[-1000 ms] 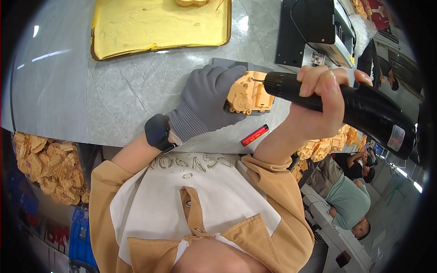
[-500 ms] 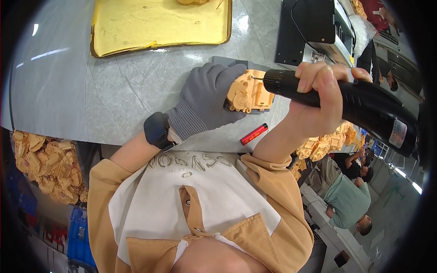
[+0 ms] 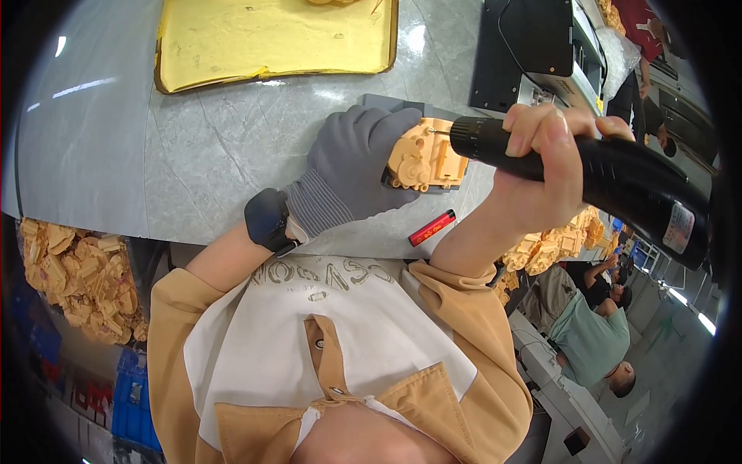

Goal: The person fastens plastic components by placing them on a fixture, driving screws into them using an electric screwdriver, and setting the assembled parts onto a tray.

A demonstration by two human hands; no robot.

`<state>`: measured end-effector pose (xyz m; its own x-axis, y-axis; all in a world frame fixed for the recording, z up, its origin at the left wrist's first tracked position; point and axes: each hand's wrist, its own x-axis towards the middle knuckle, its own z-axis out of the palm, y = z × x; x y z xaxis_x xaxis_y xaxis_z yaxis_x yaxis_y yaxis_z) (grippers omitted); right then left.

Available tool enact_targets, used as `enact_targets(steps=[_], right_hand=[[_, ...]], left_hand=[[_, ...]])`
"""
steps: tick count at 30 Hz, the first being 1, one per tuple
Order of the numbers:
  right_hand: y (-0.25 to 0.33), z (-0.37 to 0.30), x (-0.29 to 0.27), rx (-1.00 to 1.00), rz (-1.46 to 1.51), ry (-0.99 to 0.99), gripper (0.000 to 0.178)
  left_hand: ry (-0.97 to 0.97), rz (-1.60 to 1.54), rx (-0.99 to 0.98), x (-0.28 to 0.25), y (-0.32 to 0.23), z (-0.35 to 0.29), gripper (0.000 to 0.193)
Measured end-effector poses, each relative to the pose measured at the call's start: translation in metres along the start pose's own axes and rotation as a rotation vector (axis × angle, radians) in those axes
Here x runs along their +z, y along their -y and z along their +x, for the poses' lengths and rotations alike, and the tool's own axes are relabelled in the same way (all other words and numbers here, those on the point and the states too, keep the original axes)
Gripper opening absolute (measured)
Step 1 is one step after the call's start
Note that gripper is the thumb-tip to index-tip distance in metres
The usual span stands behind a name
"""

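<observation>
Here's the orange plastic part (image 3: 425, 162), sitting on the dark grey block (image 3: 390, 104) on the table, just where it was a second ago! The gloved left hand (image 3: 352, 162) clasps its left side, and the bare right hand (image 3: 550, 158) wraps tightly around a black power screwdriver (image 3: 630, 182), bit steady at the part's upper edge. Nearby lies a red stick (image 3: 432, 229); farther right, more of a red-clad person (image 3: 635, 32) now shows.
</observation>
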<state>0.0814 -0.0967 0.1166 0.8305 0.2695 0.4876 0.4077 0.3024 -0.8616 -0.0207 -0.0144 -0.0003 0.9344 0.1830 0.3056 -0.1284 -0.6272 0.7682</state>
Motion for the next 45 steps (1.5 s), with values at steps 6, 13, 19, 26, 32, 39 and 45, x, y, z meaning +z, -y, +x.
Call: enact_targets(steps=[6,13,19,26,32,39,45], right_hand=[[-0.001,-0.002,0.005,0.043,0.019,-0.023,0.047],[0.001,-0.004,0.003,0.094,-0.153,0.095,0.044],[0.002,-0.007,0.002,0.067,-0.216,0.099,0.043],[-0.003,-0.009,0.003,-0.006,-0.255,0.090,0.045],[-0.024,-0.023,-0.008,-0.033,0.038,-0.113,0.030],[0.034,-0.016,-0.053,-0.154,0.086,-0.091,0.034],[0.059,-0.018,-0.069,-0.138,0.270,-0.202,0.012]], left_hand=[[0.034,-0.005,-0.008,0.000,0.000,-0.001,0.076],[0.030,-0.004,-0.006,0.001,0.001,-0.003,0.079],[0.016,-0.006,-0.001,0.001,0.000,-0.004,0.079],[-0.011,-0.003,-0.006,0.001,-0.002,0.003,0.078],[-0.131,-0.237,-0.085,-0.019,-0.010,0.007,0.056],[0.201,-0.186,-0.437,-0.009,-0.022,0.021,0.071],[-0.050,-0.252,-0.480,-0.012,-0.027,0.019,0.062]])
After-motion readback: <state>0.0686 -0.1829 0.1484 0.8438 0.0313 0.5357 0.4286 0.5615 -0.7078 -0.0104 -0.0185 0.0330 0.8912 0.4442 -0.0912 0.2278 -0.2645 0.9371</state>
